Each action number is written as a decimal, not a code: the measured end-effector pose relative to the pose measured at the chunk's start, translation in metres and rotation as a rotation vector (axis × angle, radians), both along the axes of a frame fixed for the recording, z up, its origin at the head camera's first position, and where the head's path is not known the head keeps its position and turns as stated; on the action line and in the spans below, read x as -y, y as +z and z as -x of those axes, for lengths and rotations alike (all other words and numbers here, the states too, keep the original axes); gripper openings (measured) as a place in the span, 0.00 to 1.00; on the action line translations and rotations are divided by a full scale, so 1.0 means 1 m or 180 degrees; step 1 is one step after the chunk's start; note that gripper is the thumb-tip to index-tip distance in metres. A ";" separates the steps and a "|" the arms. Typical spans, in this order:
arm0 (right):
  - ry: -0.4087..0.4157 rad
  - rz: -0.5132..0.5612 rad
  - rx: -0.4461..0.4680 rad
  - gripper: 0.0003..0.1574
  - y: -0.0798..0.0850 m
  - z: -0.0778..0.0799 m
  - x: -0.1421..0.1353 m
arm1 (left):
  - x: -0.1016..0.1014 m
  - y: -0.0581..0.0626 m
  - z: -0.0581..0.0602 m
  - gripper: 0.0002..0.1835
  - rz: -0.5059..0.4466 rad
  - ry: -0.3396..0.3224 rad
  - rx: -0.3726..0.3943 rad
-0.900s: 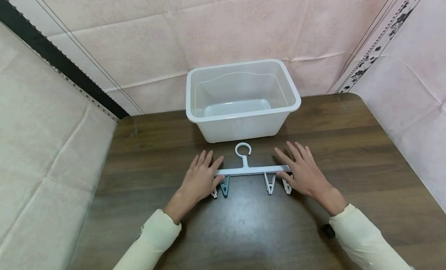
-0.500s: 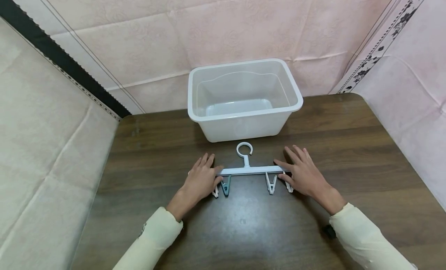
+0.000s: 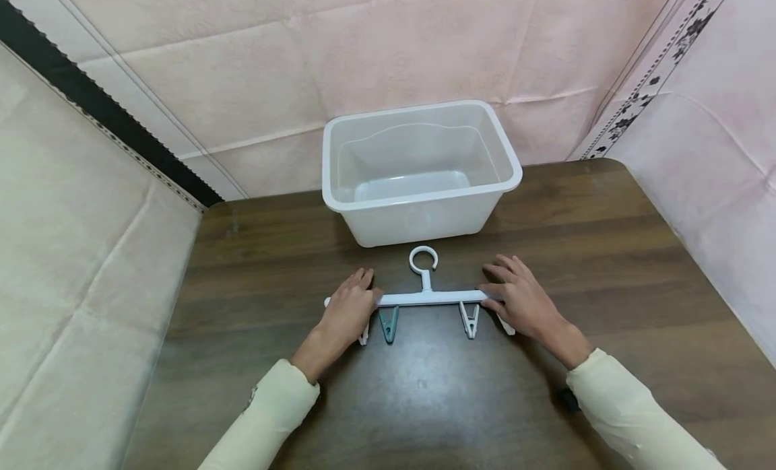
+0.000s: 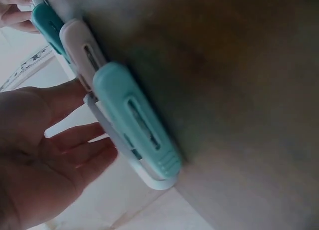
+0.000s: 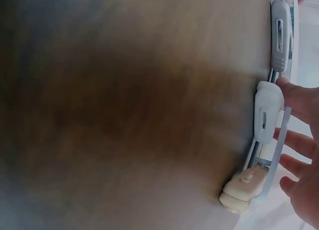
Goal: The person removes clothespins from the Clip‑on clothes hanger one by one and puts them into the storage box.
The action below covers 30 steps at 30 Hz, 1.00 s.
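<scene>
A white clip hanger (image 3: 432, 297) lies on the table, its hook pointing away from me. My left hand (image 3: 347, 310) grips the bar's left part, thumb on the near side and fingers over the far side. With my right hand (image 3: 526, 300) I hold the right part in the same way. Between the hands show a teal clip (image 3: 389, 326) and a pale grey clip (image 3: 469, 321). In the left wrist view, a light teal clip (image 4: 137, 122) sits at the end beside a pinkish clip (image 4: 81, 49). A white clip (image 5: 268, 110) and a beige clip (image 5: 244, 186) appear in the right wrist view.
Behind the hanger, a white plastic tub (image 3: 421, 217) stands at the table's far edge with nothing visible in it. The brown wooden table (image 3: 412, 416) extends around my arms. Pale patterned cloth (image 3: 412, 46) hangs at the back and both sides.
My fingers have drawn in from spread to closed round the bar, most plainly on the right hand. The hanger has stayed nearly in place; its left tip now shows beyond my left hand.
</scene>
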State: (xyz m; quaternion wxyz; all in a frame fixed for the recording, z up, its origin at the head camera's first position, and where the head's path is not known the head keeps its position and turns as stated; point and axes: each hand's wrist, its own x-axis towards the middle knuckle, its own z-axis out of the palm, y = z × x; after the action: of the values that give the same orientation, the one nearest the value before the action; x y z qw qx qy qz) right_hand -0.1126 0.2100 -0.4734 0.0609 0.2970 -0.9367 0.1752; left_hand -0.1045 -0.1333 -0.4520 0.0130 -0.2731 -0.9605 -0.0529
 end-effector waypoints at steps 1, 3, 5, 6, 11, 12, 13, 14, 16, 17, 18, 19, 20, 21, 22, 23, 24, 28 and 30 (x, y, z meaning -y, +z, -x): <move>0.0016 0.0025 0.0013 0.18 0.000 0.000 0.000 | 0.000 -0.001 0.000 0.09 -0.0048 -0.0035 -0.0065; 0.0026 0.0063 0.0046 0.18 0.001 -0.001 0.000 | 0.001 -0.002 -0.001 0.10 -0.0118 -0.0115 -0.0171; 0.0029 0.0087 0.0064 0.18 0.002 -0.002 0.000 | 0.001 -0.002 -0.001 0.12 -0.0130 -0.0178 -0.0255; 0.0030 0.0110 0.0066 0.18 0.003 -0.002 0.000 | 0.001 -0.002 -0.002 0.12 -0.0126 -0.0194 -0.0283; -0.0007 0.0277 -0.0010 0.19 0.008 -0.004 -0.002 | 0.001 0.003 -0.002 0.08 -0.0193 -0.0220 -0.0432; -0.0022 0.0313 -0.0039 0.19 0.008 -0.005 -0.003 | 0.001 0.005 -0.002 0.07 -0.0231 -0.0242 -0.0459; -0.0043 0.0347 -0.0072 0.19 0.009 -0.005 -0.003 | 0.002 0.007 -0.002 0.07 -0.0275 -0.0270 -0.0482; -0.0062 0.0385 -0.0119 0.19 0.010 -0.005 -0.004 | 0.002 0.009 -0.002 0.06 -0.0330 -0.0302 -0.0504; -0.0087 0.0467 -0.0228 0.19 0.012 -0.006 -0.004 | 0.004 0.013 -0.002 0.06 -0.0417 -0.0352 -0.0547; -0.0084 0.0505 -0.0308 0.20 0.014 -0.006 -0.004 | 0.005 0.016 -0.002 0.06 -0.0471 -0.0371 -0.0568; -0.0074 0.0550 -0.0399 0.20 0.016 -0.006 -0.004 | 0.006 0.018 -0.001 0.06 -0.0520 -0.0376 -0.0589; -0.0054 0.0583 -0.0490 0.20 0.017 -0.005 -0.003 | 0.008 0.020 -0.002 0.06 -0.0592 -0.0365 -0.0606; -0.0018 0.0606 -0.0587 0.21 0.019 -0.004 -0.002 | 0.009 0.023 -0.002 0.07 -0.0668 -0.0341 -0.0626; 0.0027 0.0625 -0.0676 0.22 0.022 -0.003 -0.001 | 0.011 0.025 -0.002 0.08 -0.0738 -0.0320 -0.0647; 0.0072 0.0647 -0.0769 0.23 0.024 -0.002 -0.001 | 0.012 0.027 -0.003 0.09 -0.0825 -0.0312 -0.0658; 0.0106 0.0684 -0.0867 0.23 0.026 -0.001 -0.001 | 0.013 0.029 -0.003 0.10 -0.0906 -0.0321 -0.0659; 0.0126 0.0721 -0.0956 0.23 0.028 -0.001 -0.003 | 0.013 0.031 -0.003 0.10 -0.0976 -0.0344 -0.0664; 0.0135 0.0912 -0.1267 0.18 0.039 -0.002 -0.009 | 0.010 0.039 -0.003 0.12 -0.1177 -0.0456 -0.0646; 0.0144 0.0979 -0.1333 0.19 0.043 -0.001 -0.008 | 0.011 0.045 -0.004 0.13 -0.1232 -0.0436 -0.0646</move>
State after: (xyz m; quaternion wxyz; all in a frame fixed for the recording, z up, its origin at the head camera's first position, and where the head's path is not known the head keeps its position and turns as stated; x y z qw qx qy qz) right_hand -0.1119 0.2177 -0.4299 0.2940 0.3349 -0.8591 0.2516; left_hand -0.1005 -0.1447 -0.4068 0.1581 -0.3340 -0.9054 -0.2091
